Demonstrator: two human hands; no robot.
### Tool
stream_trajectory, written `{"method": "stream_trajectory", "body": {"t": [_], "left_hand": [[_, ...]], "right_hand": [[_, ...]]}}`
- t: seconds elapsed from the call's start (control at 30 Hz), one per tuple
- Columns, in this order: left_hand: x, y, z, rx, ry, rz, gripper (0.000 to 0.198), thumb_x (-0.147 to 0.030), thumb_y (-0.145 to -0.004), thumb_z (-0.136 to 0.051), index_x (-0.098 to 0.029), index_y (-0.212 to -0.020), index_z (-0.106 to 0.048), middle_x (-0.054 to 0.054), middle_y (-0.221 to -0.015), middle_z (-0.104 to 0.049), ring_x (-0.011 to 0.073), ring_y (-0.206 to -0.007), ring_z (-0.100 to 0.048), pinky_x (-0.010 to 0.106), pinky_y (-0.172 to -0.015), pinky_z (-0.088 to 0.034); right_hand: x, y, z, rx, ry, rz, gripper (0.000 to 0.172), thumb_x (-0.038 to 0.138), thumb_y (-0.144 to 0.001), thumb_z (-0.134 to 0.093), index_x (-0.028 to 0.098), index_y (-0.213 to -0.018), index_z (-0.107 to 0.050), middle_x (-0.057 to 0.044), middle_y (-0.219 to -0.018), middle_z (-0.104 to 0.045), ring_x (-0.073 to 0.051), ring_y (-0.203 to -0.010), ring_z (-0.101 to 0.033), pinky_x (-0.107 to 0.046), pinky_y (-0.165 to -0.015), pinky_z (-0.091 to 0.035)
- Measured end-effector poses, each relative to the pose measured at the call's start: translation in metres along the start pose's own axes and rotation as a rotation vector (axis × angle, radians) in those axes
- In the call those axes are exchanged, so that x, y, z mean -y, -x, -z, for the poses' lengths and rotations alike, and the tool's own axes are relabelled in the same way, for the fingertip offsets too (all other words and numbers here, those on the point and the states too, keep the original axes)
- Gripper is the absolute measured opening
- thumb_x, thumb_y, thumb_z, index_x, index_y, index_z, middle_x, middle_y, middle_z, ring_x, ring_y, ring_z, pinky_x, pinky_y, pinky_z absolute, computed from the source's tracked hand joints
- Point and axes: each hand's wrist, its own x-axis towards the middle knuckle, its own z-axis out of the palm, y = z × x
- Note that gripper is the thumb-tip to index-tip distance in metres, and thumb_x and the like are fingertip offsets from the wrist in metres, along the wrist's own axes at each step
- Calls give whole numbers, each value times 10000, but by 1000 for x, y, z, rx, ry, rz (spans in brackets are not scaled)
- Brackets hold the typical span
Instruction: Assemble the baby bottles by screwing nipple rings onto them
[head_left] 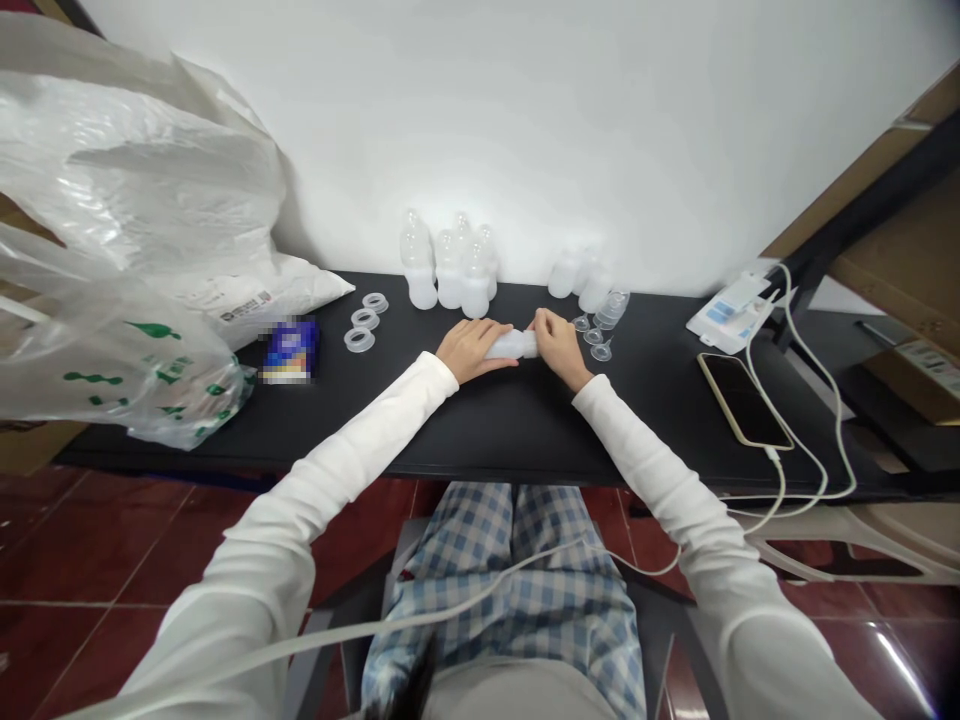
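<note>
A white translucent baby bottle lies sideways between my hands, just above the black tabletop. My left hand is wrapped round its body. At the other end, the fingers of my right hand close on the bottle's neck area and partly hide it. Beside my right hand lie several clear bottle nipples and clear domed caps. Bottles without domes stand behind them. Several bottles with clear domed tops stand by the wall. To the left, three whitish collar rings lie in a row.
Large plastic bags and a blue packet occupy the left side of the table. On the right are a phone on a white cable and a white-and-blue box. Another cable crosses my lap.
</note>
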Motion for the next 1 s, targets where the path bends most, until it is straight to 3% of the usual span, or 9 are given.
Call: {"method": "stream_trajectory", "body": {"t": [0.13, 0.3, 0.4, 0.5, 0.63, 0.83, 1.0], "left_hand": [[4, 0, -1, -10, -10, 54, 652, -635, -811, -709, -170, -1264, -652, 156, -1184, -713, 310, -1097, -676, 400, -925, -482], [10, 1, -1, -105, 17, 240, 592, -582, -827, -717, -207, -1280, -645, 130, -1165, -700, 302, -1097, -633, 415, -972, -447], [17, 0, -3, -292, 82, 443, 500, -565, -819, -731, -232, -1185, -666, 117, -1160, -694, 324, -1163, -562, 483, -1038, -401], [29, 1, -5, -510, 192, 696, 431, -556, -872, -668, -259, -1181, -622, 104, -1200, -670, 320, -1225, -512, 533, -1079, -371], [48, 2, -9, -657, 269, 913, 412, -551, -899, -631, -279, -1201, -559, 92, -1246, -652, 294, -1229, -548, 561, -1112, -360], [64, 6, -19, -653, 222, 838, 522, -490, -875, -687, -276, -1282, -438, 92, -1264, -655, 225, -1115, -655, 436, -1005, -490], [64, 4, -17, -606, 266, 810, 577, -401, -772, -798, -300, -1236, -470, 96, -1312, -619, 265, -1178, -592, 503, -1086, -442]], "right_hand": [[-5, 4, -2, 14, 64, 133, 395, 460, -1036, -299, 224, -864, -565, -23, -775, -656, -173, -676, -589, -303, -707, -431], [-4, 5, 1, -93, 206, 375, 352, 406, -1036, -322, 172, -1173, -546, -149, -1151, -636, -237, -1026, -623, -375, -902, -488], [-4, 2, 6, -166, 372, 355, 334, 317, -1010, -352, 129, -1216, -536, -193, -1172, -599, -290, -1096, -590, -444, -943, -472], [-7, -1, 9, -192, 524, 270, 280, 258, -981, -370, 130, -1123, -575, -205, -1153, -580, -323, -1102, -563, -491, -950, -445], [-17, -1, 9, -209, 643, 169, 235, 237, -951, -393, 125, -1040, -579, -239, -1196, -557, -355, -1123, -520, -551, -965, -403], [-26, 0, 6, -204, 708, 99, 234, 219, -939, -387, 111, -1033, -573, -259, -1199, -557, -365, -1151, -494, -587, -1005, -350], [-32, 2, 1, -231, 730, 131, 231, 237, -944, -408, 124, -1027, -592, -236, -1188, -584, -358, -1139, -497, -625, -1031, -322]]}}
